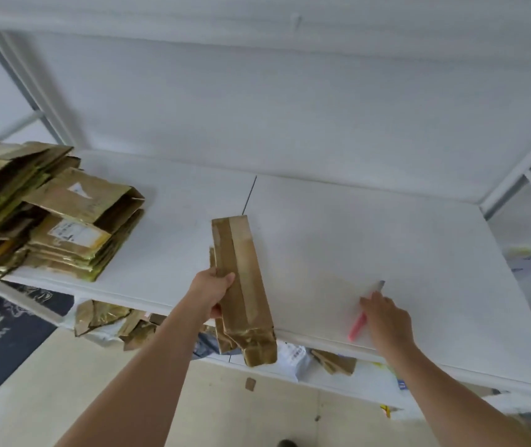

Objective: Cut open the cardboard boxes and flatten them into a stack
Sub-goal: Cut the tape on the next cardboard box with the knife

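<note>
My left hand (214,293) grips a long, narrow cardboard box (241,285) sealed with brown tape, held just above the white shelf (386,233); its near end juts past the shelf's front edge. My right hand (385,317) lies over a pink utility knife (359,325) on the shelf, fingers curled around its handle, the blade end pointing away. A stack of flattened cardboard boxes (64,221) sits at the shelf's left end.
The shelf has a white back wall and metal uprights (516,185) at both sides. On the lower shelf lie crumpled cardboard pieces (119,324) and parcels (293,356). A dark doormat (3,343) lies on the floor at left.
</note>
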A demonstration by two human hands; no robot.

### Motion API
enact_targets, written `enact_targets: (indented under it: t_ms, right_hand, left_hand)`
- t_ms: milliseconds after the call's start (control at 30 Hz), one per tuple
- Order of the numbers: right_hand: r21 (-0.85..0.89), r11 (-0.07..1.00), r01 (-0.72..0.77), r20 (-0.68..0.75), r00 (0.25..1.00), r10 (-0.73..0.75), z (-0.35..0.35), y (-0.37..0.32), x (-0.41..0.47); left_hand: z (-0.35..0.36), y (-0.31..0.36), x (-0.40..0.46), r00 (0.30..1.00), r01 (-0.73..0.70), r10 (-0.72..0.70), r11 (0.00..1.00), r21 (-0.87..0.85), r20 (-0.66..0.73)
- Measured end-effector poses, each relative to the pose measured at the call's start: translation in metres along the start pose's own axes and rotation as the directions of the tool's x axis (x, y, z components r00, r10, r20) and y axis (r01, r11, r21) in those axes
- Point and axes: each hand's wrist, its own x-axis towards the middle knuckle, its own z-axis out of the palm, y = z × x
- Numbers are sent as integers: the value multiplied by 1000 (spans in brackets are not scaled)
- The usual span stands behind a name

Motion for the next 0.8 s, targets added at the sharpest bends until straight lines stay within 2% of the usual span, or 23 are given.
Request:
enact_targets:
  t_ms: [67, 133, 167, 233, 300, 367, 433, 533, 600, 700, 800]
  right_hand:
    - [-67, 996, 64, -26, 997, -66, -3, -5, 8]
    - [-54, 996, 77, -66, 995, -80, -6, -8, 16]
    - [24, 997, 71, -117, 991, -68, -9, -9, 21]
    - [306, 949, 82, -265, 964, 2, -18, -15, 33]
    - [537, 830, 148, -362, 930, 68, -40, -30, 44]
    - [682, 699, 214, -419, 898, 134, -65, -56, 47]
    - [818, 490, 303, -443, 874, 200, -90, -87, 46]
    - [917, 98, 386, -397, 909, 129, -120, -131, 45]
    - [943, -69, 327, -323, 945, 52, -128, -155, 44]
    - [950, -157, 268, -262, 963, 57, -122, -178, 41]
    - [945, -108, 307, -300, 951, 80, -111, -183, 40]
  left_hand:
    - [2, 0, -3, 1000, -14, 14, 1000, -3, -12]
    - [6, -2, -6, 1000, -23, 23, 1000, -7, -13]
    - [8, -4, -9, 1000, -22, 22, 1000, -19, -8]
    - [16, -11, -15, 1000, -14, 14, 999, -52, 6]
    - [23, -17, -19, 1000, -11, 11, 996, -90, -5]
    - [27, -20, -23, 1000, -10, 8, 995, -102, -19]
    - [26, -18, -25, 1000, -4, 3, 994, -106, -7]
    - [23, -13, -24, 1000, 14, -13, 995, -95, 13]
    - [21, -12, -24, 999, 36, -33, 995, -94, 29]
    - [14, -12, -19, 995, 86, -79, 990, -110, 66]
    - [3, -6, -10, 994, 64, -54, 992, -107, 95]
